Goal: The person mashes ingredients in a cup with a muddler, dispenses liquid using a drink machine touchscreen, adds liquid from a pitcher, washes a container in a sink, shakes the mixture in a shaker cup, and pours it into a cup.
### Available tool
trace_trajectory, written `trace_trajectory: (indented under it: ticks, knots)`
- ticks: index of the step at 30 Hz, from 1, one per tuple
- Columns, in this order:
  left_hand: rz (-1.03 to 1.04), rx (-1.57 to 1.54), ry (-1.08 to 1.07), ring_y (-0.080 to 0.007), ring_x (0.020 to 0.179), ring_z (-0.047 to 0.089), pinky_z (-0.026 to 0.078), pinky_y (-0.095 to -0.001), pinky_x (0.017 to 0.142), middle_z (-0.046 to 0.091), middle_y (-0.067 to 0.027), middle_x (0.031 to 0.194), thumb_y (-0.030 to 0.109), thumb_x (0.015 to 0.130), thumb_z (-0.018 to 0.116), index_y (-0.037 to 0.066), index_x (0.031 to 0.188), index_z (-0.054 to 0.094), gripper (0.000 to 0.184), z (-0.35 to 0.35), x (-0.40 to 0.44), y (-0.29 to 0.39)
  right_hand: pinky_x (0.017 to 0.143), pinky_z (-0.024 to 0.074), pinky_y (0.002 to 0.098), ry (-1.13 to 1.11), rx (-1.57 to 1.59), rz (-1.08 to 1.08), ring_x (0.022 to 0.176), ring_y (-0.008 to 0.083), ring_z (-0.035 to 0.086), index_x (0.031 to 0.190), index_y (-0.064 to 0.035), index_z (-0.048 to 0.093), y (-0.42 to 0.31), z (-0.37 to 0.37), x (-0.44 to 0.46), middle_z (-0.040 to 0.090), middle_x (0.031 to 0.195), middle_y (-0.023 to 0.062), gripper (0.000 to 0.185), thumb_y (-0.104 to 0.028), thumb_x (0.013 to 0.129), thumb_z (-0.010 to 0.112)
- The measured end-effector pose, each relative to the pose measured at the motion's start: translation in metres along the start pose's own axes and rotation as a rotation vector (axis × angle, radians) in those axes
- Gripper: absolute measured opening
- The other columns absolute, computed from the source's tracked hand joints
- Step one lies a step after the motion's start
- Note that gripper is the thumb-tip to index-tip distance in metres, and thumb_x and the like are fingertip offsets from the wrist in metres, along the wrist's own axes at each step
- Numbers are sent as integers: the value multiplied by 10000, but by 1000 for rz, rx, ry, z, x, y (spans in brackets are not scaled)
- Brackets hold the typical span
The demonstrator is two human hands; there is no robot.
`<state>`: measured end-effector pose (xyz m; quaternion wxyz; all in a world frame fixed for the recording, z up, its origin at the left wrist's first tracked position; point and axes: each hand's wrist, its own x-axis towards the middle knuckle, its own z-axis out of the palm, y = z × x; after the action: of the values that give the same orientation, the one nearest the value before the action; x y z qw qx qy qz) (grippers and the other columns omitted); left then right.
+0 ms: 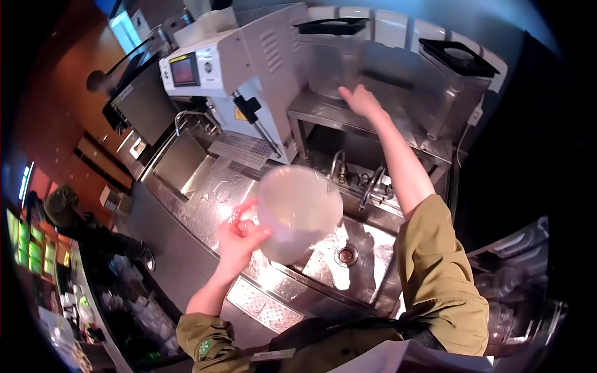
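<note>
My left hand (239, 242) grips the rim and side of a translucent white tub (298, 214), holding it tilted above the steel counter and the sink edge. Its mouth faces up towards me, and the inside looks pale. My right hand (362, 101) reaches forward to the lower front of a clear container with a black lid (333, 62), which stands on a steel shelf (329, 112). The right fingers look curled, the thumb pointing left; what they hold, if anything, is hidden behind the hand.
A second black-lidded clear container (457, 87) stands at the shelf's right end. Below are taps (367, 183) and a wet sink with a drain (346, 255). A white machine with a screen (186, 68) stands left. Another person (65, 211) is at far left.
</note>
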<state>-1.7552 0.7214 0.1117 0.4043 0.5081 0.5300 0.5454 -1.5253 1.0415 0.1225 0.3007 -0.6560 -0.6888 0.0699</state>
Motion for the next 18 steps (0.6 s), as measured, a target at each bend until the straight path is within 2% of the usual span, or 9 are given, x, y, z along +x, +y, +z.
trace_trajectory:
  ticks: [2,4,6,8,12,14,15,17,18]
  knots:
    - [131,9,71,11,517,387,307,-145,498,441,94,552,67,752,668,-21,1247,427,558,18,23,18,900,403,416,194,112,-223,1132,336,472,1187,45,420,13,3,-18,493,1195,235,552,-366,834,524]
    - [222,-97,99,15,507,360,285,-144,485,424,96,550,80,761,667,-28,1227,448,527,42,58,22,926,378,409,638,233,-408,1153,334,441,1114,6,500,32,-19,-53,472,1237,190,408,-247,802,574]
    - [285,-177,97,15,505,342,264,-144,473,419,95,546,99,758,681,-24,1205,473,508,83,99,32,944,356,404,868,291,-351,1105,337,468,1048,1,536,55,-52,-98,500,1201,170,322,-159,773,589]
    - [334,-327,89,8,518,368,280,-144,483,438,87,551,132,745,706,-38,1175,491,510,133,143,34,953,343,391,940,301,-194,1080,324,478,1052,5,526,82,-66,-130,516,1166,164,298,-100,777,570]
    - [484,-313,224,-8,530,370,293,-163,495,456,60,563,192,758,713,-69,1140,496,511,218,212,-7,949,355,314,834,494,6,1104,227,481,1132,26,500,129,-64,-225,512,1200,128,290,-24,847,499]
    - [455,-276,328,-33,515,391,333,-194,521,453,39,523,210,732,733,-58,1120,503,524,243,225,-27,934,373,286,673,542,77,1080,188,491,1152,20,491,148,-51,-295,522,1179,122,279,-33,879,477]
    - [473,-256,379,-52,508,421,368,-220,541,482,18,509,220,716,742,-50,1122,505,542,253,238,-42,900,406,291,598,779,246,1011,182,529,1139,12,490,136,-55,-327,537,1153,128,261,-34,882,476]
    - [481,-219,434,-135,504,487,422,-286,581,523,-29,520,257,686,750,-11,1138,509,579,265,259,-53,757,467,275,534,829,307,793,143,579,1113,11,483,138,-48,-384,571,1040,139,233,-62,892,465]
    - [467,-199,427,-126,527,492,417,-271,576,538,-30,553,233,691,744,-21,1130,511,558,267,266,-52,719,469,260,470,933,353,766,140,579,1104,11,487,133,-49,-401,575,1014,131,226,-68,894,458]
